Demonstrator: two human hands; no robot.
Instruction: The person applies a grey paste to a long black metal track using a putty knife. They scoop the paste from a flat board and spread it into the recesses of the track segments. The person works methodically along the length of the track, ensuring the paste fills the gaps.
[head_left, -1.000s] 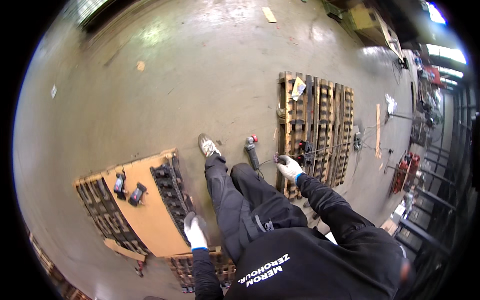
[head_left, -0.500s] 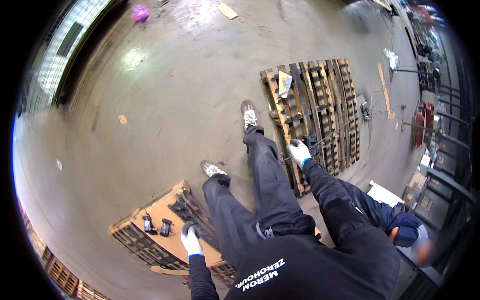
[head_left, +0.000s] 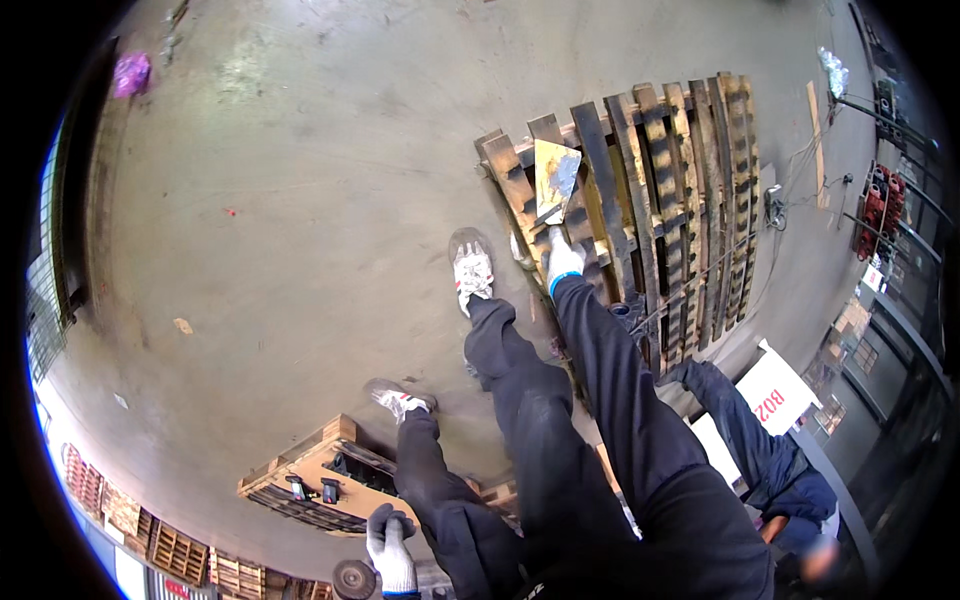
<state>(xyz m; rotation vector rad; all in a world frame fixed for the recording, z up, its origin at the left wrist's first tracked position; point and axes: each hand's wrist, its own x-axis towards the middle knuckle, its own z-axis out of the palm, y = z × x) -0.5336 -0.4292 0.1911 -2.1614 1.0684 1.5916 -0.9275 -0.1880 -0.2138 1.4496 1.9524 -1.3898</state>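
Lying just beyond the right hand's fingers, a flat, angular yellow piece with a blue-grey patch [head_left: 556,176] appears to meet their tips with its dark near edge, on a blackened, slatted wooden pallet [head_left: 657,150]. The step in hand looks like getting hold of this piece or letting it go; whether the white-gloved right hand [head_left: 561,254] is clamped on it, I cannot tell. Moving it would call for a sure pinch on that edge, clear of the slat gaps. The left hand, in a white glove with grey fingers [head_left: 388,545], curls loosely around nothing. Beside it is a round, dark wheel-like object [head_left: 354,580]; beyond its fingers sit two small black tools [head_left: 330,490]. Right of the right fingers, a thin dark cable [head_left: 683,291] crosses the slats, a possible snag.
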